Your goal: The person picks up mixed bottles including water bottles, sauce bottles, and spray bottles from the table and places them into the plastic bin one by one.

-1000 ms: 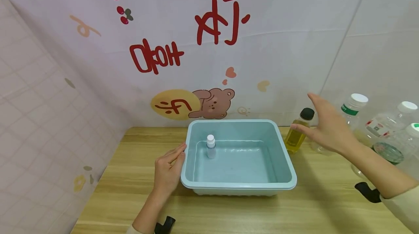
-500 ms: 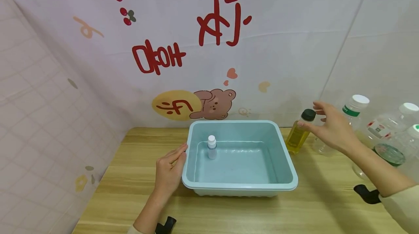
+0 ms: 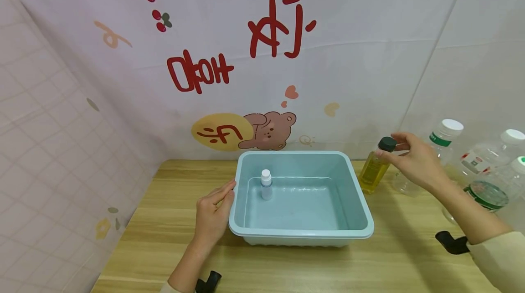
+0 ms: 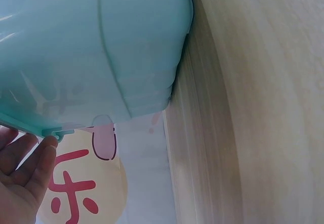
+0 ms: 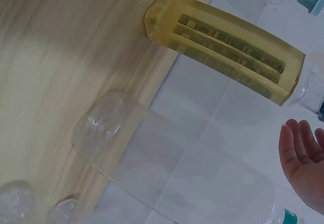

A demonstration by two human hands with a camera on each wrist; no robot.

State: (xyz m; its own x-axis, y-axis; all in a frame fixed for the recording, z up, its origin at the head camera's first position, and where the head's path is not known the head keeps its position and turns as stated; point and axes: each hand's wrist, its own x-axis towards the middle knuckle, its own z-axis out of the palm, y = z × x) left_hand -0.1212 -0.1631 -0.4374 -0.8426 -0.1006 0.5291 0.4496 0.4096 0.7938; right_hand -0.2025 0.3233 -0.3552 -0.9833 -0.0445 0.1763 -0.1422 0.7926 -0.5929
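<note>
A light blue plastic basin (image 3: 301,233) stands on the wooden table. My left hand (image 3: 213,213) holds its left rim, and the left wrist view shows the fingertips (image 4: 49,142) at the rim's outer edge. Inside the basin, towards the left, stands a small clear bottle (image 3: 266,185) with a white cap. Right of the basin is a bottle of yellow oil (image 3: 373,173) with a dark cap, upright on the table. My right hand (image 3: 414,161) reaches around its neck, thumb in front and fingers behind the cap. In the right wrist view the fingers (image 5: 288,153) show a small gap from the neck.
Several clear plastic bottles stand to the right, close to my right forearm, including a white-capped bottle (image 3: 447,131) just behind the hand. A printed cloth (image 3: 348,69) hangs behind the table (image 3: 172,220).
My right hand has come down and left to the oil bottle's neck, and the gap between thumb and fingers has narrowed. The left hand has stayed on the basin's rim.
</note>
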